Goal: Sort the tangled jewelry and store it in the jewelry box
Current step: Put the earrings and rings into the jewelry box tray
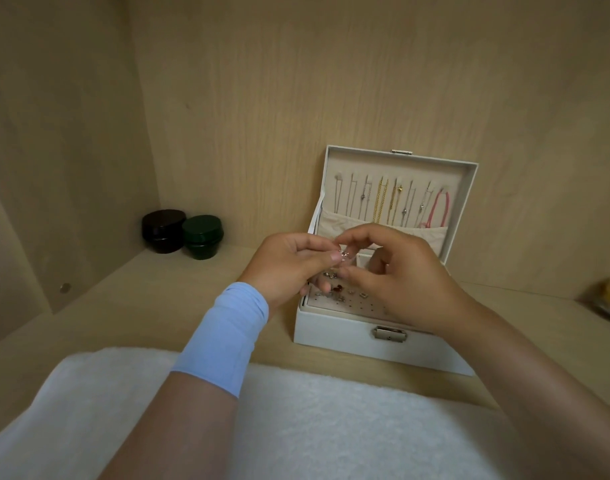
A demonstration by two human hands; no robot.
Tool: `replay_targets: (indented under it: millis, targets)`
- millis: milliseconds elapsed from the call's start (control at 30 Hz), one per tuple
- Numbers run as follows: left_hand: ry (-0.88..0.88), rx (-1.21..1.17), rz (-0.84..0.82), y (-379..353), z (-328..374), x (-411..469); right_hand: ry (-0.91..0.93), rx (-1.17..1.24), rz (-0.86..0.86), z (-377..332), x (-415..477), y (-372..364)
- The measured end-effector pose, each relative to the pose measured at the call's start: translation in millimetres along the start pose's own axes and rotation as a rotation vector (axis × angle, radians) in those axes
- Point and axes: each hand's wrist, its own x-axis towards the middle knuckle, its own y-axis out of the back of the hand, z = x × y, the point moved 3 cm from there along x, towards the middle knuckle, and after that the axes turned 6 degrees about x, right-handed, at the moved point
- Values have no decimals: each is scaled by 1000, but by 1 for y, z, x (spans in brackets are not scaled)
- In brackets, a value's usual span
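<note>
**Sorting at the open box.** We hold a small silver piece [344,254] above the jewelry box [331,332], over its pierced earring panel [334,305]. Our left hand [289,261] pinches the piece between curled thumb and forefinger from nine o'clock. Our right hand [393,268] closes its fingertips on it from three o'clock. The piece is too small for us to tell its kind. Necklaces [381,202] hang in the raised lid at twelve o'clock. From the box, a white towel [331,427] lies at six o'clock and two dark jars [163,230] stand at ten. The risk, as we judge it, is that so slight a pinch may slip. The piece would then drop among the earrings seated below or onto the shelf [141,306]. A knuckle brushing the panel could also unseat those earrings.
</note>
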Motion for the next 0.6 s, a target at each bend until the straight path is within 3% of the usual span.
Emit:
replay_targets:
  millis: [167, 367, 600]
  targets:
    - [12, -15, 12, -9, 1, -1, -2, 19, 114, -1, 3, 6]
    - [-63, 138, 7, -8, 0, 0, -118, 32, 28, 12, -3, 9]
    - [-65, 74, 4, -12, 4, 0, -162, 203, 98, 12, 3, 16]
